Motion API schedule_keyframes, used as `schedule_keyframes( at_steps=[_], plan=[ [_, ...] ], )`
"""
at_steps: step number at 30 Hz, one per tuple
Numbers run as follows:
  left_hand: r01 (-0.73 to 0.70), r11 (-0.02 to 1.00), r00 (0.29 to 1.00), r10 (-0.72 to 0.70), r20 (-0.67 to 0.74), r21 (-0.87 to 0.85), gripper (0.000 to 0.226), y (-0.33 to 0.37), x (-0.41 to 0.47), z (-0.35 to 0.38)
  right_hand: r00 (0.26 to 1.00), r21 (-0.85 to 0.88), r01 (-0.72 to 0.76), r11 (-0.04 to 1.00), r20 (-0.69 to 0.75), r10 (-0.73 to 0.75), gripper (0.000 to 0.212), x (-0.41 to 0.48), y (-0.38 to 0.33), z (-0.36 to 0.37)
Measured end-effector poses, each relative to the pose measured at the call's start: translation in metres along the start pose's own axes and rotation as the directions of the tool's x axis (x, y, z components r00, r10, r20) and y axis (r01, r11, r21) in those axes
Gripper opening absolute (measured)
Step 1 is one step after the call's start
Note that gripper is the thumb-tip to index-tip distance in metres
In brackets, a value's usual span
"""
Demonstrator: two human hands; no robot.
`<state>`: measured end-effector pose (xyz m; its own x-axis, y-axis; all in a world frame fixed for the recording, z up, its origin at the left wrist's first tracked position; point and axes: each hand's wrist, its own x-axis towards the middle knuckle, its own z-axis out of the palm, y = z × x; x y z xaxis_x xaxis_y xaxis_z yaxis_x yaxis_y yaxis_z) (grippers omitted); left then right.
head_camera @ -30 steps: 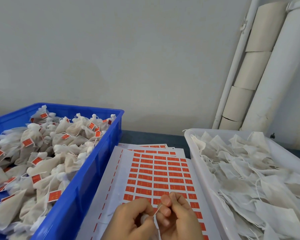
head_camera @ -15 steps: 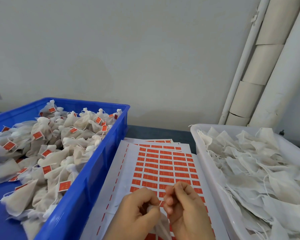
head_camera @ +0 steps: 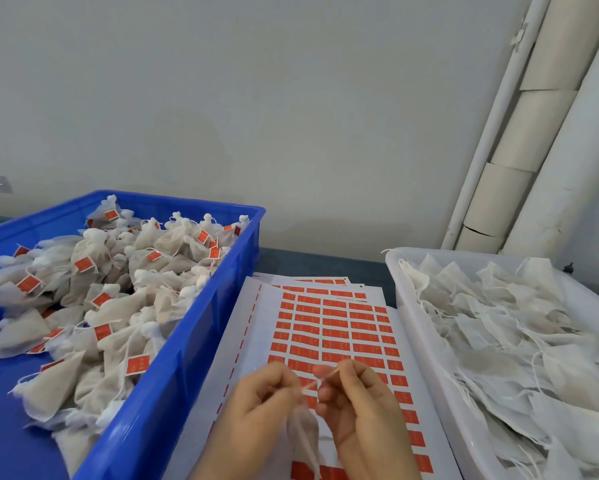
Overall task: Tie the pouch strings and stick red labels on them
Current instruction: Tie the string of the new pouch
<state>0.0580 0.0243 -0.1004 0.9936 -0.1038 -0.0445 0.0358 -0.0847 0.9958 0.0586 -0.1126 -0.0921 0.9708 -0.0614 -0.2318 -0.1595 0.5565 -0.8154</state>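
**A:** What has changed in your hands?

**B:** A second ago your fingertips were bunched together. Now they have drawn apart, and the string [head_camera: 320, 380] runs taut between them. Your left hand [head_camera: 260, 403] is curled, pinching the string at the neck of the pouch [head_camera: 303, 431]. Your right hand [head_camera: 356, 407] pinches the free end between thumb and forefinger.

**A:** What does that mean for the task?

**B:** It reads as the knot being pulled tight. I can see no label on this string, so sticking is probably the next step. The pouch hangs low between your hands, over the label sheet [head_camera: 329, 327].

**A:** And the containers?

**B:** On your left is the blue bin [head_camera: 201, 341]. It holds a heap of tied pouches [head_camera: 118, 289], many of them showing a red tag. On your right is the white bin [head_camera: 412, 327], with flat, untied pouches [head_camera: 516, 341] and loose strings but no red. The sheet lies between the two bins. Most of its red rows are full, though the left columns are largely peeled.
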Motion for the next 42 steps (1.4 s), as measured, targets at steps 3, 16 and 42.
schedule_keyframes(
  at_steps=[3, 16, 42],
  plan=[
    [0.027, 0.942, 0.950, -0.128, -0.286, -0.334, 0.021, 0.005, 0.010, -0.011, 0.998, -0.152, 0.000, 0.988, -0.064, -0.010, 0.021, 0.006, -0.014, -0.009],
    [0.416, 0.698, 0.860, -0.093, -0.502, 0.583, 0.038, -0.011, 0.019, -0.011, 0.969, -0.930, 0.227, 0.290, 0.186, -0.163, 0.026, 0.037, 0.003, -0.016],
    [0.353, 0.935, 0.912, -0.347, -0.218, -0.011, 0.010, 0.005, 0.007, -0.029, 0.834, -0.829, 0.551, 0.096, 0.544, -0.093, 0.038, 0.027, 0.024, 0.000]
  ],
)
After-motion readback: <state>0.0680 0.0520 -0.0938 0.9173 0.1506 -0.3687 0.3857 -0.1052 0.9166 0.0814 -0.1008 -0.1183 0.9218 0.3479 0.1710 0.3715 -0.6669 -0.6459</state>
